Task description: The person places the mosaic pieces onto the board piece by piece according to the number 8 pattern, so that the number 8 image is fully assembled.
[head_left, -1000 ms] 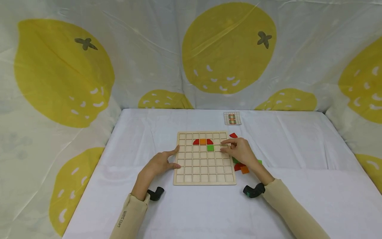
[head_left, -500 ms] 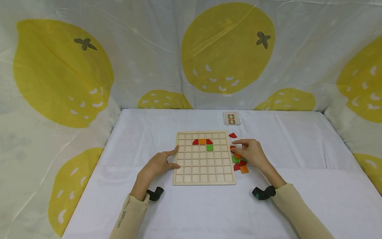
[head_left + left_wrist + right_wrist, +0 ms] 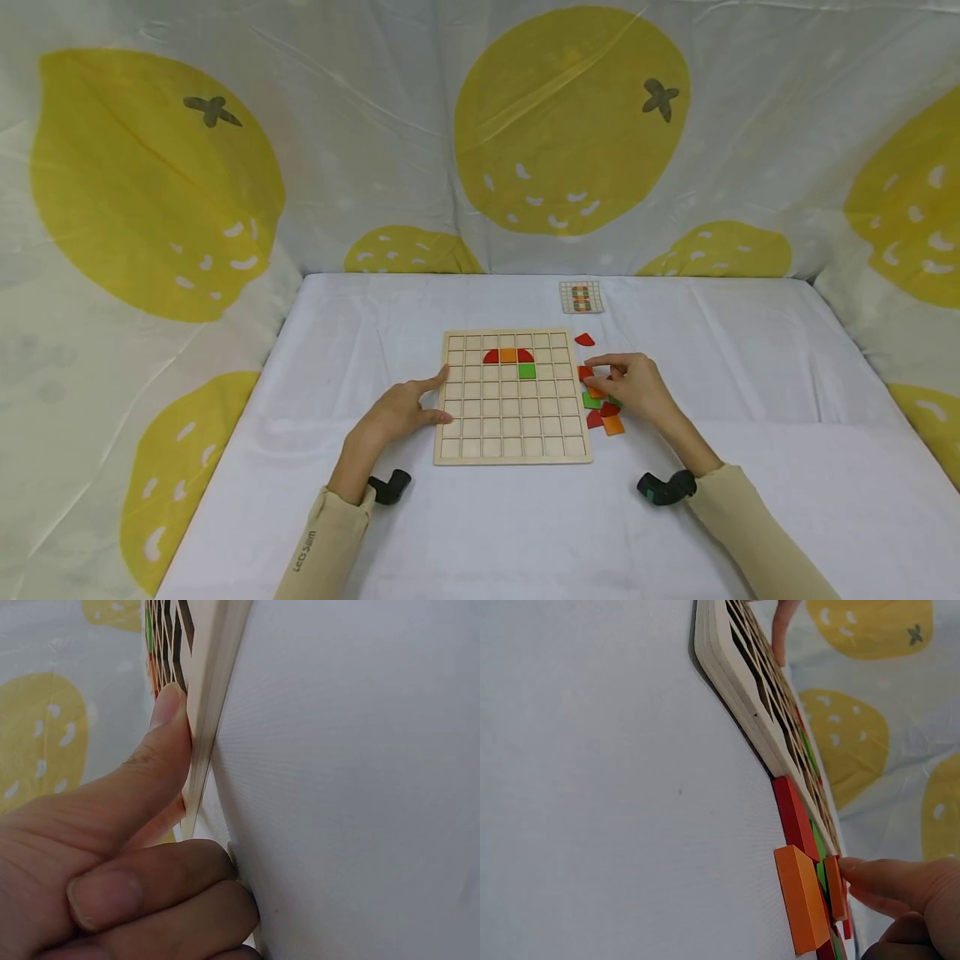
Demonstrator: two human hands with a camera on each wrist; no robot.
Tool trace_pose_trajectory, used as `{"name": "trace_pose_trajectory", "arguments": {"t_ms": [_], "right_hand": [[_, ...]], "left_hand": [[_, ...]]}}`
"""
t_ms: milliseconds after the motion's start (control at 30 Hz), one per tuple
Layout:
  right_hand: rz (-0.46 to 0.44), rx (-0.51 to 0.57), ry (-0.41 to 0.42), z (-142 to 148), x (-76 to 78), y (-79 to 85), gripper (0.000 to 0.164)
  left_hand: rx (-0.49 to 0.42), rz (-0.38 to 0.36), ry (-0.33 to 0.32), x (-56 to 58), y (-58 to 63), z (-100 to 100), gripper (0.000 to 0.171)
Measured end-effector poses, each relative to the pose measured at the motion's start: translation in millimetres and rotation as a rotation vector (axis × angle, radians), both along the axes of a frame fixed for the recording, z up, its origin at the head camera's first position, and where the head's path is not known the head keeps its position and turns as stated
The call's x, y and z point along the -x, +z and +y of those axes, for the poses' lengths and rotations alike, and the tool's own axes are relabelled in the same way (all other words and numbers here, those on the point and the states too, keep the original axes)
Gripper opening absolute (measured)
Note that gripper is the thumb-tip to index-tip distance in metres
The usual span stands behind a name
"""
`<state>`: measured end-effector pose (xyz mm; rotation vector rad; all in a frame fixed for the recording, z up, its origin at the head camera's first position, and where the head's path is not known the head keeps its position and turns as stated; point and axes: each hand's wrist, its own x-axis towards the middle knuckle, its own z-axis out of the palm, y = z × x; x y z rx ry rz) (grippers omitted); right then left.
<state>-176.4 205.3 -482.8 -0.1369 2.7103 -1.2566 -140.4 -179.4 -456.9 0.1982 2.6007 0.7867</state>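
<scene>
A wooden grid board [image 3: 513, 457] lies on the white cloth, with two red quarter-round tiles, an orange square [image 3: 508, 356] and a green square [image 3: 527, 371] in its cells. My left hand [image 3: 400, 408] rests at its left edge, thumb and forefinger spread along the frame; in the left wrist view the thumb [image 3: 161, 742] presses the rim and other fingers are folded. My right hand [image 3: 637, 385] is over the loose tiles, forefinger and thumb either side of a red tile [image 3: 585, 373]. I cannot tell whether it is pinched. An orange tile [image 3: 835, 889] lies right at a fingertip.
Several loose red, green and orange tiles lie along the board's right edge, including an orange square [image 3: 613, 425] at the front. A lone red tile [image 3: 585, 340] lies farther back. Beyond the board is a small pattern card [image 3: 581, 297]. A lemon-print curtain [image 3: 573, 125] stands behind.
My right hand has moved right, off the board's right side to the loose tiles, then nearly stopped there. My left hand and the tiles in the grid stay as they were.
</scene>
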Motion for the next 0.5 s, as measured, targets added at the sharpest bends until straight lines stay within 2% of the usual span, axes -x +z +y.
{"name": "trace_pose_trajectory", "arguments": {"t_ms": [333,500], "right_hand": [[0.014,0.035,0.063,1,8.1,-2.3,0.030],[0.040,0.014,0.052,1,11.8,-2.9,0.028]], "left_hand": [[-0.001,0.007,-0.001,0.1,-1.3,-1,0.087],[-0.003,0.013,-0.004,0.3,-1.2,-1,0.087]]}}
